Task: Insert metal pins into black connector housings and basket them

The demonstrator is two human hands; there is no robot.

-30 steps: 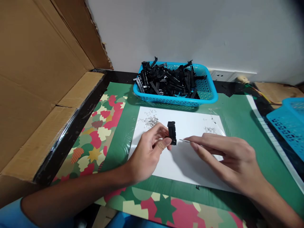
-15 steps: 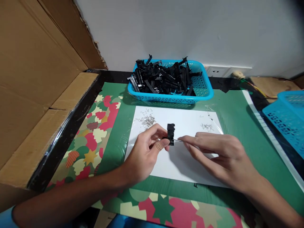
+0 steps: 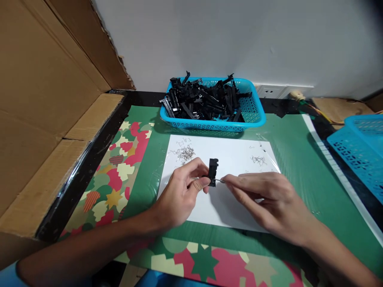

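Note:
My left hand [image 3: 184, 193] pinches a small black plastic part [image 3: 213, 169] between thumb and fingers, held upright above a white sheet [image 3: 236, 155]. From the right, my right hand [image 3: 266, 199] is closed on a thin metal tool [image 3: 220, 181], like tweezers or a pick. The tool's tip meets the lower right side of the black part; whether it grips a wire there is too small to tell. Past my left hand lies a heap of small bent wire springs [image 3: 185, 153]. A smaller group of wire springs [image 3: 259, 160] rests at the sheet's right.
A blue basket [image 3: 209, 126] full of black plastic parts [image 3: 206, 97] stands at the back against the wall. Another blue basket [image 3: 359, 143] sits at the right edge. Cardboard [image 3: 44, 99] walls off the left side. A power socket [image 3: 271, 91] with a plug is behind.
The metal tool's tip has shifted slightly against the black part, and my right hand sits a little further left. The view has moved slightly; both hands keep their hold.

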